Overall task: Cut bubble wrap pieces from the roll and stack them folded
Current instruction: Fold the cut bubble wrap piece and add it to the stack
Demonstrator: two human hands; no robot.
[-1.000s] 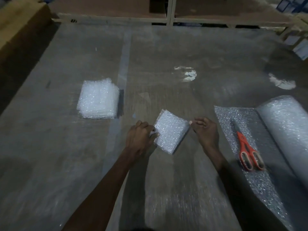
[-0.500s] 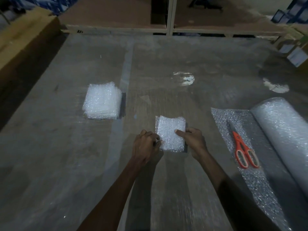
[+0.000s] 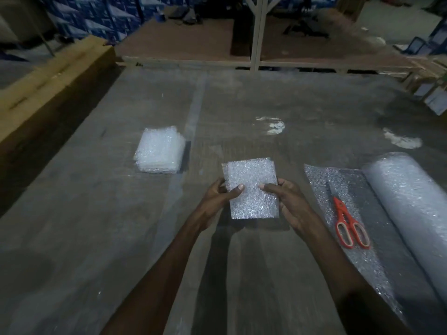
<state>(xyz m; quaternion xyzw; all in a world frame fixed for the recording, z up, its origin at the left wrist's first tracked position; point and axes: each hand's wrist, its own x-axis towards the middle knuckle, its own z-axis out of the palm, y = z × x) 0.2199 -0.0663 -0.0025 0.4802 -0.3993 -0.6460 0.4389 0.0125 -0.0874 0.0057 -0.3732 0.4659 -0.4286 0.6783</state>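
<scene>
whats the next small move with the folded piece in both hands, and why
Probably carry the folded piece left and lay it on the stack. Left hand and right hand both grip it, it looks fully folded, and the scissors lie idle on the unrolled sheet.

Bubble wrap roll [image 3: 408, 213] runs off the right edge

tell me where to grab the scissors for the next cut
Take the scissors by the red loop handles at the near end, coming from the person's side with the right hand. They lie flat on the unrolled bubble wrap sheet, blades pointing away, so the handles face you.
</scene>
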